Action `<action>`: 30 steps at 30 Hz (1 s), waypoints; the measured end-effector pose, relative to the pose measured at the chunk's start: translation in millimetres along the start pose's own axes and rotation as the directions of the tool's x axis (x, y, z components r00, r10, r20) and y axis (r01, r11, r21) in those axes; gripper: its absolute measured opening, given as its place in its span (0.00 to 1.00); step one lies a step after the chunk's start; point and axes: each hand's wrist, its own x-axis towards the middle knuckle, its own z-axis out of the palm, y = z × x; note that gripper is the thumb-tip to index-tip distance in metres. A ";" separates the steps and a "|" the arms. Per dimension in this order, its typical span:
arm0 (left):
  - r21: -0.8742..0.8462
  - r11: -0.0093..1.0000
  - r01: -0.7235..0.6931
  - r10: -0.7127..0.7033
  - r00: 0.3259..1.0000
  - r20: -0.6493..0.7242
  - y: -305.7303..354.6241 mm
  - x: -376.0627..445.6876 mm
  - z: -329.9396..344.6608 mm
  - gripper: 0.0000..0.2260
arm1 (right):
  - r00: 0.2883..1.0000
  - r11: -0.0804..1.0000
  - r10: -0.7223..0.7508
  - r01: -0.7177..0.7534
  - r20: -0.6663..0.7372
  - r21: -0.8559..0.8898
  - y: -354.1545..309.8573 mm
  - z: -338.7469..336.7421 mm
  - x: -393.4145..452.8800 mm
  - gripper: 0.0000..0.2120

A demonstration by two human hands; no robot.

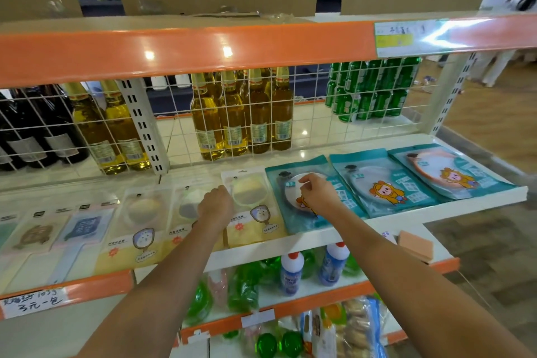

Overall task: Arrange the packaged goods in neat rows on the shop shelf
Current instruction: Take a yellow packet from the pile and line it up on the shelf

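Right hand (315,192) on teal packet (308,206), perhaps pinching

Two bare forearms in view, no sleeves down to the bottom edge. Left hand (215,206) & right hand (318,193): no gloves, rings, watch or wristband visible. Both arms slim, long, tapering twd the wrists. Nails too small to tell. No clothing visible anywhere; rest of body out of frame.
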 end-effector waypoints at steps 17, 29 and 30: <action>0.074 0.996 -0.041 0.042 0.999 -0.014 -1.1 -8.6 -0.5 0.15 | 1.000 0.991 -0.003 0.006 0.019 -0.131 -1.9 5.6 -14.3 0.17; -0.005 0.981 -0.192 0.190 0.974 -0.123 -6.5 -19.9 -27.7 0.18 | 0.982 0.934 -0.187 0.182 0.011 -0.308 -42.5 28.0 -18.2 0.15; -0.002 0.981 -0.193 0.191 0.972 -0.133 -5.4 -20.7 -32.3 0.18 | 0.979 0.931 -0.203 0.193 -0.001 -0.309 -47.0 28.4 -17.0 0.16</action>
